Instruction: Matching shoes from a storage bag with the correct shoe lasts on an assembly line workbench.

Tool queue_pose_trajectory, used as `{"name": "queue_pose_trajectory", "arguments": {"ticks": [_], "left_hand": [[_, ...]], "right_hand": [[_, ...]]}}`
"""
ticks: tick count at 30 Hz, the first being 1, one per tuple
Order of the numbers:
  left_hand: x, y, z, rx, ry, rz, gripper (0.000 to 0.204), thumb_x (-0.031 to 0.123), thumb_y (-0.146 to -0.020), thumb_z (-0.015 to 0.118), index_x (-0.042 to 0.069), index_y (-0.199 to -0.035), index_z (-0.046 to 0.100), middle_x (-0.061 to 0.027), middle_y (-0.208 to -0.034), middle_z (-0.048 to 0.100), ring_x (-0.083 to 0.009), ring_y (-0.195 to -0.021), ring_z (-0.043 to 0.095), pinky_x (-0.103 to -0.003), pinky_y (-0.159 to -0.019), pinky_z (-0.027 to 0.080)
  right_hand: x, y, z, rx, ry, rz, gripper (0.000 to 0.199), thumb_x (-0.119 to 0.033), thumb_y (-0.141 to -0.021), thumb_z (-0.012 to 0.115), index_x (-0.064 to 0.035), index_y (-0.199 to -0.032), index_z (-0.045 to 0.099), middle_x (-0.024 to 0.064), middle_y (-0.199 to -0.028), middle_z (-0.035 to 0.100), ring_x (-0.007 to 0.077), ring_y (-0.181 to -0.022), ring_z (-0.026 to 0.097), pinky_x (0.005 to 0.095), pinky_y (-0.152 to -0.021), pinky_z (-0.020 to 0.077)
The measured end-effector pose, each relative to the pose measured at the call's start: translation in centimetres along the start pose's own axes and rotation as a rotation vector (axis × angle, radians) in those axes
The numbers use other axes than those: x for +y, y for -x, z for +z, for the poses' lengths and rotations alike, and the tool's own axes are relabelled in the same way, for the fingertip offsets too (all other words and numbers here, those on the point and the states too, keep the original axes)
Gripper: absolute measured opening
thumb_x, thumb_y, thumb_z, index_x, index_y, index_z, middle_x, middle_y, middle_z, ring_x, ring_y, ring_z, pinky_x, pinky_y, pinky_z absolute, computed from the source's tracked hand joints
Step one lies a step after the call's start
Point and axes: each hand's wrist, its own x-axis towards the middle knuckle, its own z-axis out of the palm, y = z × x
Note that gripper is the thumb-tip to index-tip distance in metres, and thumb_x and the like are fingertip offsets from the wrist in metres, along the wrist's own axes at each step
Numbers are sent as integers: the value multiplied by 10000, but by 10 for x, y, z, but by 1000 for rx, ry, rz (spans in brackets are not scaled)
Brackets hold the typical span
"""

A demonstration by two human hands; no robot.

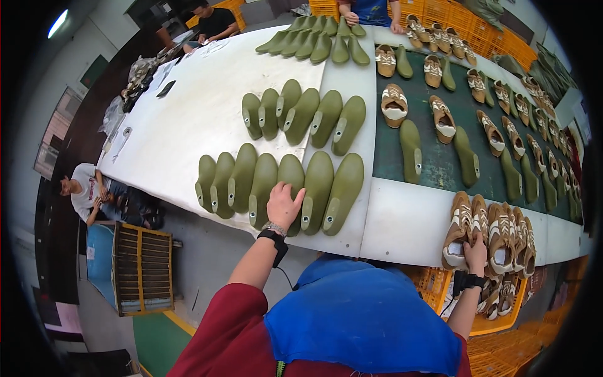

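Two rows of green shoe lasts stand on the white table in front of me, toes away. My left hand (286, 204) is closed over the heel end of one shoe last (291, 173) in the near row; another shoe last (344, 188) stands to its right. At the table's near right edge, brown sneakers with white stripes are packed side by side. My right hand (476, 254) grips the heel of a narrow-looking sneaker (480, 213) there, between a sneaker (460, 226) on its left and another sneaker (500, 235) on its right. Its fingertips are partly hidden.
On a dark green board (433, 160), sneakers and lasts lie in pairs. More lasts (311, 44) stand at the far edge, near a person in a blue apron (370, 11). An orange crate (433, 283) sits below the table at right. A wheeled cart (143, 267) stands at left, near a seated person (88, 195).
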Motion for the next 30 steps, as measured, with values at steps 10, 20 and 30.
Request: {"name": "queue_pose_trajectory", "arguments": {"ticks": [10,20,30], "left_hand": [[-3,0,2,-31,-9,-17,289,288,-775,641,62,-955,631,-114,-1099,583,-299,-1018,553,-400,-844,473],[-5,3,-5,-71,0,-13,241,209,-771,624,59,-960,630,-123,-1119,578,-309,-1033,545,-407,-867,459],[-5,-2,-2,-91,-21,3,247,180,-763,616,46,-971,618,-133,-1122,565,-317,-1029,542,-400,-868,454]], "right_hand": [[-2,-2,5,5,-11,38,385,-188,-748,673,-117,-1045,438,178,-920,633,379,-884,597,464,-736,462],[-4,0,12,21,2,71,375,-188,-699,687,-144,-995,460,133,-832,633,346,-814,617,463,-689,476],[-7,1,13,84,-11,83,416,-209,-683,727,-143,-990,455,125,-805,623,331,-793,617,442,-680,478]]}}
